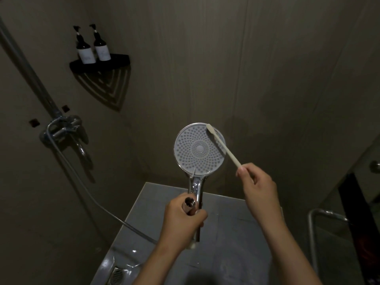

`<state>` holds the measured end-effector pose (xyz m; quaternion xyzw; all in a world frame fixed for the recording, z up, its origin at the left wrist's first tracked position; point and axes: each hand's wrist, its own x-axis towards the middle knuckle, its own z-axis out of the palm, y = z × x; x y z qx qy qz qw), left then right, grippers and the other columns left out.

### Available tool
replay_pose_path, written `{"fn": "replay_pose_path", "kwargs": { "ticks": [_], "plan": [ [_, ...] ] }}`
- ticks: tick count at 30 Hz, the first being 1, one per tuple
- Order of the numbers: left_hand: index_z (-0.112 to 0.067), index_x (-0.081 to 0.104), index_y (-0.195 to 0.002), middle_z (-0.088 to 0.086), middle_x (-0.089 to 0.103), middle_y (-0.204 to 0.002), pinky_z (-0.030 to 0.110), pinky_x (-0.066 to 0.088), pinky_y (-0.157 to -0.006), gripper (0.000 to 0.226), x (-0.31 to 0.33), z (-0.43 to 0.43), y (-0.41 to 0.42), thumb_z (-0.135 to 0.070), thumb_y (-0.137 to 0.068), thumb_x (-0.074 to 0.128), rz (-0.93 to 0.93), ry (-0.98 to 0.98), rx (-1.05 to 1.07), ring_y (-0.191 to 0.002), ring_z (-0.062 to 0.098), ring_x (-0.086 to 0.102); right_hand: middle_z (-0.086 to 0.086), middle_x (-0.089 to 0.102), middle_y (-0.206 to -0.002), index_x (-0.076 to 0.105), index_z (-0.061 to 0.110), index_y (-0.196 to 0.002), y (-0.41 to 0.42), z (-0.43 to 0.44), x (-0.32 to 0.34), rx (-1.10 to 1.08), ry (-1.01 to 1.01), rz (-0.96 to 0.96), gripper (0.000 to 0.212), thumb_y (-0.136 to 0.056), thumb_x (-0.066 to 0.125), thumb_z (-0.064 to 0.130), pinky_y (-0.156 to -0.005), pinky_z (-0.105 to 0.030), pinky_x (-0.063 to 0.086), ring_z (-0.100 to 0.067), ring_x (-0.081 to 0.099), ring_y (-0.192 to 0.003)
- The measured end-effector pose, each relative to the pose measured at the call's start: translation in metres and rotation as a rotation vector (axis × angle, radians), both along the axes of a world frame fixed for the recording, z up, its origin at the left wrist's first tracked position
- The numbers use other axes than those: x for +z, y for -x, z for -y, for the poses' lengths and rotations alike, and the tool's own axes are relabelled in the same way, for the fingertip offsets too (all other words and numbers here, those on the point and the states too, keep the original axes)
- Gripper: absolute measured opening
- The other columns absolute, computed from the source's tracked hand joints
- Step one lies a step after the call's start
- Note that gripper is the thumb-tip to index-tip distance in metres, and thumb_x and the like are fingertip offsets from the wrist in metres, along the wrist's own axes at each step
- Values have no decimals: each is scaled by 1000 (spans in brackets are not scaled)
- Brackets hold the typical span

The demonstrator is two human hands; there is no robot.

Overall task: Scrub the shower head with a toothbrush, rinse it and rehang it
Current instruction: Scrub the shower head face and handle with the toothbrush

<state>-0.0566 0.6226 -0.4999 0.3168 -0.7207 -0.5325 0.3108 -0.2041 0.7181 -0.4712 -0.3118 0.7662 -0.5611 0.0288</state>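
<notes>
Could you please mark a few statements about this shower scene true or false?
1. The left hand grips the shower head by its handle. True.
2. The right hand pinches the toothbrush by its handle's end. True.
3. The bristles rest on the centre of the spray face. False: they rest near its upper right rim.
4. Two dark pump bottles stand on the corner shelf. True.
5. The shower head hangs in a wall holder. False: it is held up, face toward the camera.
</notes>
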Motion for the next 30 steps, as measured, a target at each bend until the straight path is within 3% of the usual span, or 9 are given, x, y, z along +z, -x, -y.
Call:
{"fn": "replay_pose_path", "kwargs": {
  "ticks": [6, 12, 16, 19, 24, 30],
  "plan": [
    [-3, 48, -56, 9, 47, -55, 30, 52, -48, 24, -2, 0, 0, 9, -68, 66, 8, 41, 4, -50, 20, 51, 4, 42, -50, 54, 18, -68, -8, 0, -8, -48, 47, 13, 26, -93, 51, 20, -42, -17, 26, -3, 41, -46],
    [-21, 49, -49, -4, 47, -50, 38, 50, -48, 22, 1, -1, 0, -8, -59, 64, 49, 142, 23, -47, 14, 53, -2, 49, -59, 56, 16, -68, -31, 1, -7, 246, -78, 115, 25, -93, 53, 22, -57, -30, 34, -5, 42, -56],
    [-21, 47, -51, -3, 47, -50, 35, 50, -46, 21, 1, 0, -2, -11, -58, 64, 47, 151, 12, -45, 13, 53, 3, 48, -55, 58, 15, -68, -38, -1, -3, 340, -136, 91, 26, -92, 54, 26, -55, -28, 32, -2, 39, -52],
    [-19, 47, -51, -3, 46, -48, 36, 50, -47, 23, -1, 2, -2, -9, -59, 65, 37, 128, 12, -46, 15, 53, -9, 53, -60, 59, 14, -69, -34, -3, 1, 359, -148, 78, 26, -92, 54, 25, -56, -30, 32, -6, 41, -55],
    [-20, 41, -47, -5, 41, -46, 42, 50, -49, 32, 1, 0, -2, -3, -61, 64, -15, 56, 5, -45, 15, 48, -8, 54, -62, 58, 16, -68, -19, -11, 0, 221, -87, 58, 25, -92, 54, 19, -56, -29, 34, -5, 44, -57],
    [-21, 38, -44, -8, 37, -47, 34, 50, -49, 42, 4, -4, -1, 5, -65, 64, -71, 18, -21, -45, 13, 43, 2, 40, -50, 56, 15, -67, 8, -23, 0, -71, 49, -38, 25, -93, 54, 14, -41, -16, 24, -3, 39, -44]
  ]
}}
